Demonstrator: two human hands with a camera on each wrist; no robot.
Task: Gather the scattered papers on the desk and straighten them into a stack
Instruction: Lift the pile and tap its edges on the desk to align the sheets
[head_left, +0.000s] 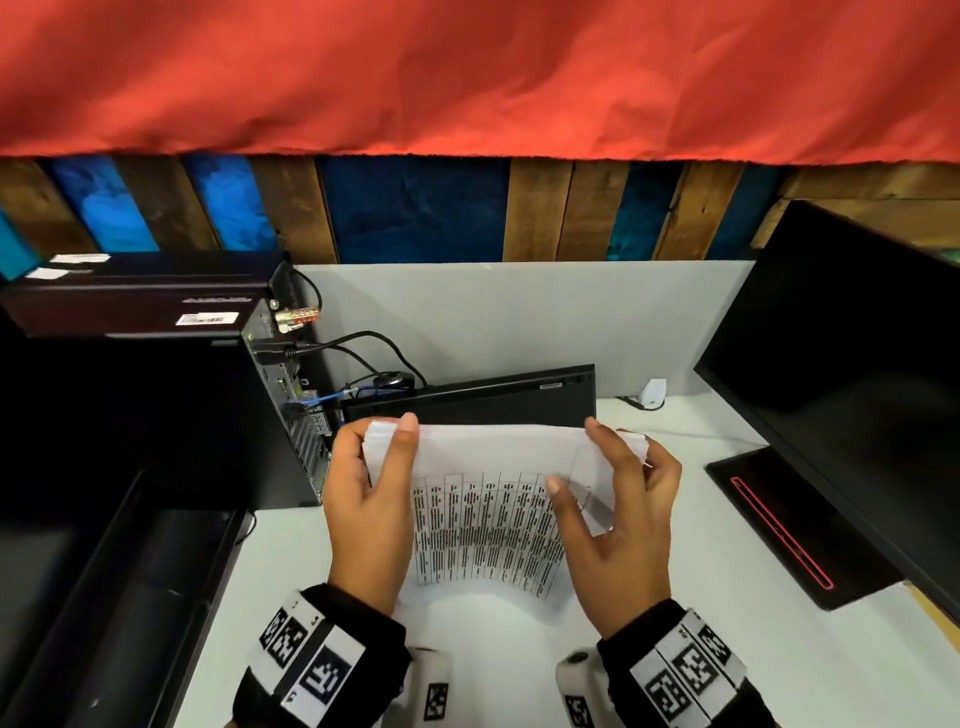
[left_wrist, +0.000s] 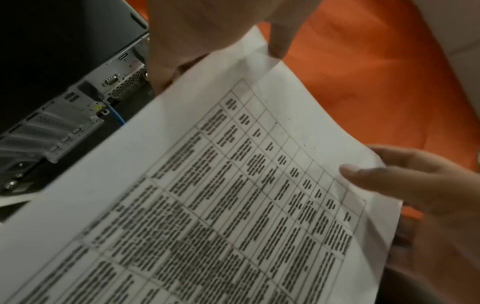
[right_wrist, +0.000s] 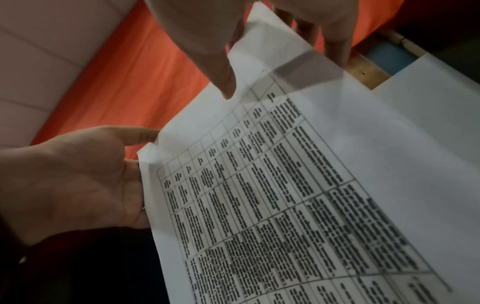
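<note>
Left hand (head_left: 366, 499), right hand (head_left: 618, 512) grip papers (head_left: 488, 519) — upright on desk (head_left: 675, 597)

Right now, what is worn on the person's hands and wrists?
Both hands, left hand and right hand, are bare, with no gloves or rings visible. Each wrist carries a black band bearing white square panels printed with black-and-white coded markers; the right wrist band matches. White, marker-tagged camera housings sit under the wrists.

An office desk (head_left: 701, 545): computer tower (head_left: 218, 395), monitor (head_left: 857, 374), partition (head_left: 519, 312).

Black sleeves (head_left: 670, 639), white wristbands (head_left: 306, 665) printed with black square codes.
</note>
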